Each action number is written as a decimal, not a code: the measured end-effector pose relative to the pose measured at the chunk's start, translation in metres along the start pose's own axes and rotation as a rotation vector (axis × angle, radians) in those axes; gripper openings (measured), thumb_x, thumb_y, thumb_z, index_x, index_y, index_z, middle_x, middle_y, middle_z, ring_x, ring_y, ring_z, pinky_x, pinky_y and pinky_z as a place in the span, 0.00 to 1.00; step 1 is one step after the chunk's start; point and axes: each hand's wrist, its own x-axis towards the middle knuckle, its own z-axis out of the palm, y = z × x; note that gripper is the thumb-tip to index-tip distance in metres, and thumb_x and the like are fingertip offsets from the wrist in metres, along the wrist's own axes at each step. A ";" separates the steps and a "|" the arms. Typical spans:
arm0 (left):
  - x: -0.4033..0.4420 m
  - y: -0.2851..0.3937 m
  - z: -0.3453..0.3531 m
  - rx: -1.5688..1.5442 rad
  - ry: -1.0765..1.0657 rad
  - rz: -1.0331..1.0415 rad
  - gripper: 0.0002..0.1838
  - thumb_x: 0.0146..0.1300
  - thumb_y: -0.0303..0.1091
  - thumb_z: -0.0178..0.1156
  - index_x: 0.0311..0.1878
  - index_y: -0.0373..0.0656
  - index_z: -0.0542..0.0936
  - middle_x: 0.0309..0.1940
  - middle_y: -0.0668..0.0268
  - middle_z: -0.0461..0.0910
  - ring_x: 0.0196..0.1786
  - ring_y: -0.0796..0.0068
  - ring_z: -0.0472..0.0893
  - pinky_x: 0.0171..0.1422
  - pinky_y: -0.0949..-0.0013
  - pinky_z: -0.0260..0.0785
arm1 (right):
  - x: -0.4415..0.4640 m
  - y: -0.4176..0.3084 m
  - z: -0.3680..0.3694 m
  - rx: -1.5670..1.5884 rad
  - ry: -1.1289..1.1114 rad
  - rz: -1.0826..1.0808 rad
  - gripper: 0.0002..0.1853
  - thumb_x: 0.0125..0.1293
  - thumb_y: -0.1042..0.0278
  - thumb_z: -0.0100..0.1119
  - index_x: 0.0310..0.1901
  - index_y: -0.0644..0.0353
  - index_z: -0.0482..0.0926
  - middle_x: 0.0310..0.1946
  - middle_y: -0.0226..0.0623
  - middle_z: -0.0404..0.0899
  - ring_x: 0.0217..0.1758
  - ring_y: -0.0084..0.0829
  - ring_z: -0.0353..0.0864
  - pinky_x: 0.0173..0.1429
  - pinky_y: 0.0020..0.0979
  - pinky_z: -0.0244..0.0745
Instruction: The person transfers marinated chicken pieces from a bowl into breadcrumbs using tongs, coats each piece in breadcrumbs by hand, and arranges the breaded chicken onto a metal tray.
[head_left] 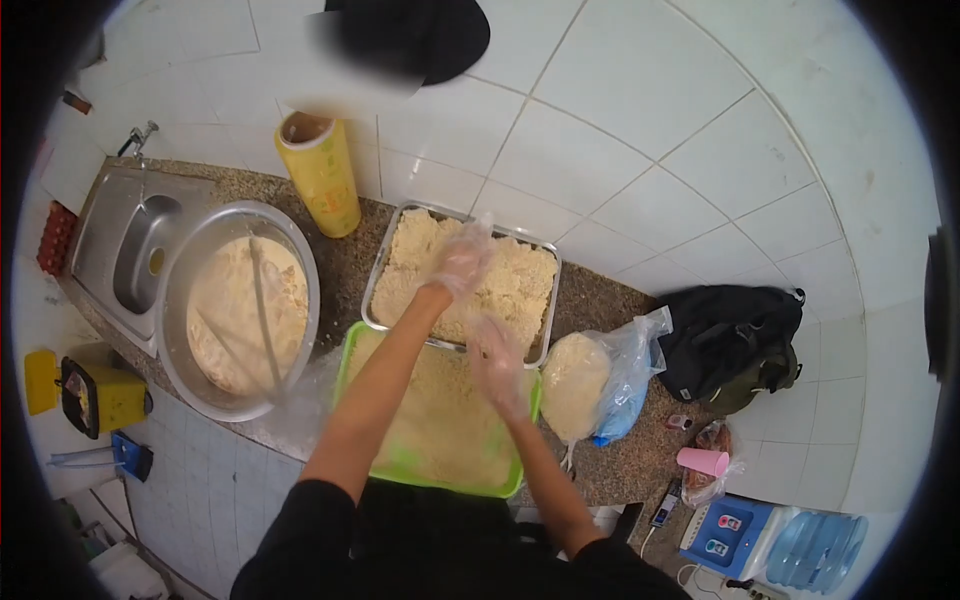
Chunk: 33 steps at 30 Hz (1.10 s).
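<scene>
I'm reaching my gloved left hand (463, 262) over crumb-coated food (520, 272) in the metal tray (373, 297) — my right hand (497, 368) is crossing its near edge — and I can't tell either grip.

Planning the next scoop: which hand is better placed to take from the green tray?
Likely the right hand: it is nearer the green tray; the left hand is farther off, over the metal tray.

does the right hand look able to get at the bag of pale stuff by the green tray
Probably yes: the right hand is close by, and only the rim of the green tray seems to lie between it and the bag.
</scene>
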 end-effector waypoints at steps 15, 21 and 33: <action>-0.128 0.047 -0.059 -0.211 0.505 -0.050 0.16 0.75 0.34 0.60 0.62 0.39 0.83 0.60 0.50 0.84 0.59 0.50 0.84 0.67 0.57 0.75 | -0.161 -0.051 0.094 0.419 0.067 0.447 0.26 0.80 0.66 0.55 0.73 0.69 0.68 0.73 0.54 0.71 0.77 0.47 0.69 0.81 0.44 0.61; -0.356 0.092 -0.148 0.239 0.441 -0.612 0.07 0.70 0.30 0.65 0.43 0.36 0.87 0.35 0.51 0.86 0.39 0.45 0.85 0.46 0.53 0.78 | -0.130 -0.075 0.030 0.314 -0.060 0.319 0.27 0.73 0.67 0.64 0.70 0.68 0.73 0.67 0.53 0.77 0.72 0.51 0.76 0.77 0.44 0.69; -0.386 0.109 -0.049 0.283 -0.234 -0.220 0.33 0.75 0.43 0.53 0.77 0.33 0.67 0.76 0.42 0.68 0.78 0.48 0.70 0.84 0.56 0.60 | -0.060 -0.055 0.015 -0.005 -0.576 0.056 0.23 0.57 0.62 0.74 0.55 0.58 0.87 0.38 0.49 0.89 0.43 0.51 0.89 0.53 0.43 0.82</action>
